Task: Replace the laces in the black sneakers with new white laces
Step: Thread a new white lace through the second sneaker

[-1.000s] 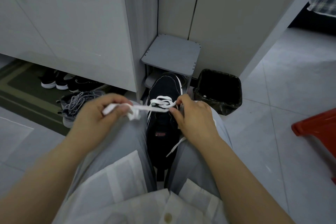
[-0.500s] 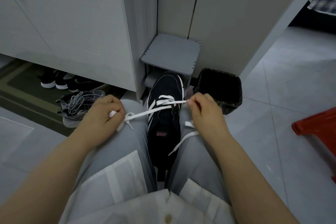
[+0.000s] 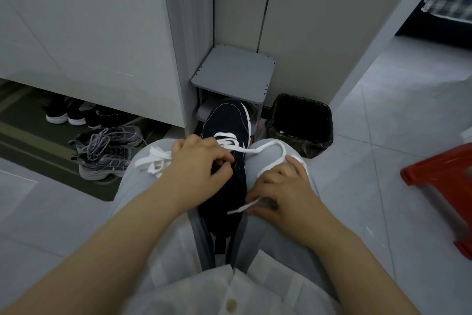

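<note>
Your black sneaker [image 3: 224, 120] sits wedged between your knees [image 3: 138, 181]; left hand [image 3: 199, 164] grips its throat, right hand [image 3: 283, 192] pinches the white lace [image 3: 258, 149] tip. That slack loop (draped over your knee) could twist when pulled through.

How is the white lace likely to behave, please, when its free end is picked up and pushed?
Probably floppy: from the black sneaker the white lace droops in a loop over one knee and lies bunched on the other. Likely very light: the right hand holds its end in a fingertip pinch.
</note>
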`<state>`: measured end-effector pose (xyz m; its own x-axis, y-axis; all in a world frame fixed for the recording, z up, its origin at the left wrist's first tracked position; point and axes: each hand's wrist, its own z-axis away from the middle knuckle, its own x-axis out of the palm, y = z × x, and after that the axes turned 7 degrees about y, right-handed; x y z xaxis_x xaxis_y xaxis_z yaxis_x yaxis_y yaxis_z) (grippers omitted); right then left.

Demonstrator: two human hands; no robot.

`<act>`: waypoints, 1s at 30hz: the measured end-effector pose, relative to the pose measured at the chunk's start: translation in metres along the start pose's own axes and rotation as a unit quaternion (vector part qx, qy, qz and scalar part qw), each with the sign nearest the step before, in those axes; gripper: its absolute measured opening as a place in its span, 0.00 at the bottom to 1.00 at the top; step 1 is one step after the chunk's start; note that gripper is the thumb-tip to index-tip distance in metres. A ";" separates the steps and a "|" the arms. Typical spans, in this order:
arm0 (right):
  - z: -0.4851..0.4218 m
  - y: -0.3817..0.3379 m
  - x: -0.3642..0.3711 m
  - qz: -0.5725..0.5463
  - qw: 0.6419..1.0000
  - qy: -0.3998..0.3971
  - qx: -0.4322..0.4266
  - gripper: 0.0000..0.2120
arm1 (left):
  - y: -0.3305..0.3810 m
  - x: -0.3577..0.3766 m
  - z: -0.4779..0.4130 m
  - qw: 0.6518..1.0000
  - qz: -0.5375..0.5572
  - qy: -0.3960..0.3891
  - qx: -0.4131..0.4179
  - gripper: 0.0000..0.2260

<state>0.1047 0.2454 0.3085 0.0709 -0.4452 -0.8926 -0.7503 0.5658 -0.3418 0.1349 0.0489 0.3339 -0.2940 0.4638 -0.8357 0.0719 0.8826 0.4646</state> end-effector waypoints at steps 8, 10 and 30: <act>-0.021 0.002 -0.010 -0.128 0.967 0.162 0.149 0.06 | -0.006 0.025 0.002 0.994 -0.030 0.102 -0.025 0.06; -0.030 0.001 -0.009 -0.118 0.967 0.157 0.165 0.06 | -0.006 0.026 0.001 0.992 0.000 0.118 -0.036 0.06; -0.044 -0.006 0.011 -0.116 0.962 0.175 0.173 0.08 | -0.007 0.031 0.001 0.985 0.081 0.135 -0.069 0.05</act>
<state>0.0811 0.2066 0.3134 -0.0599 -0.7595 -0.6477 -0.4728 0.5931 -0.6517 0.1263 0.0575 0.3050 -0.5326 0.5443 -0.6481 0.0144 0.7715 0.6360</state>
